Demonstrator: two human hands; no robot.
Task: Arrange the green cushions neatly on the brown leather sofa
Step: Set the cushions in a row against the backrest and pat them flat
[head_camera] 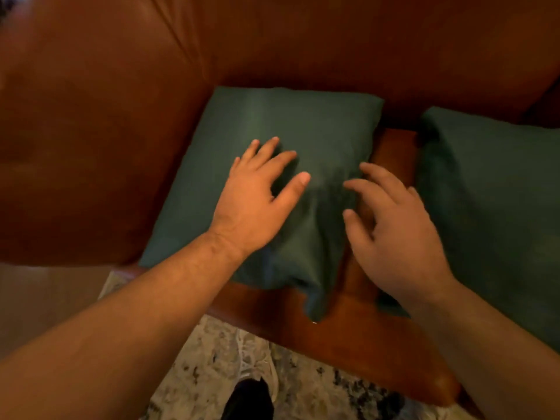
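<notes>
Nothing is gripped by either hand. The left hand [257, 198] is laid flat on the centre cushion [318, 125], just left of the middle of the frame. Its fingers are straight and spread, its thumb is held out to the right, and the fabric is pressed in a little under the fingertips. The right hand [397, 234] is held released at the cushion's right edge, right of centre, with its fingers apart and only slightly bent. Whether its fingertips are laid on the fabric or held just above it cannot be told.

The centre cushion, dark green and roughly square, is laid flat on the seat of the brown leather sofa [91, 131]. Its far edge is set against the backrest and its left edge against the armrest that fills the left of the frame. Its near right corner is turned toward the front edge of the seat, and a crease is seen down its right side. A second cushion [491, 207] of the same green is placed at the right of the frame, apart from the first, with a strip of bare seat left between them.

At the bottom of the frame a mottled rug [206, 368] is seen, and on it a pale shoe [260, 365] and a dark trouser leg [248, 401]. A pale floor [45, 304] is shown at lower left.
</notes>
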